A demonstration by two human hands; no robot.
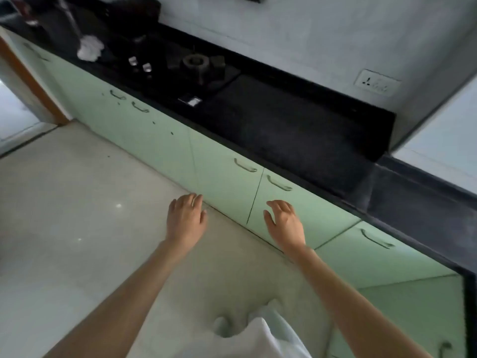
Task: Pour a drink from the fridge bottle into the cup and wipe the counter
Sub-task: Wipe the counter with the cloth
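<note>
My left hand (186, 218) and my right hand (284, 223) are both held out in front of me, palms down, fingers apart and holding nothing. They hover over the floor in front of the pale green cabinet doors (224, 177). The black counter (289, 125) runs diagonally from the upper left to the right. A white crumpled cloth-like thing (89, 49) lies on the counter at the far left, blurred. No bottle, cup or fridge is in view.
A black gas hob with a burner (197, 63) and silver knobs (140, 63) sits on the counter. Dark blurred vessels (134, 9) stand at the back left. A wall socket (377, 83) is at the upper right. The counter turns a corner at the right (423, 200).
</note>
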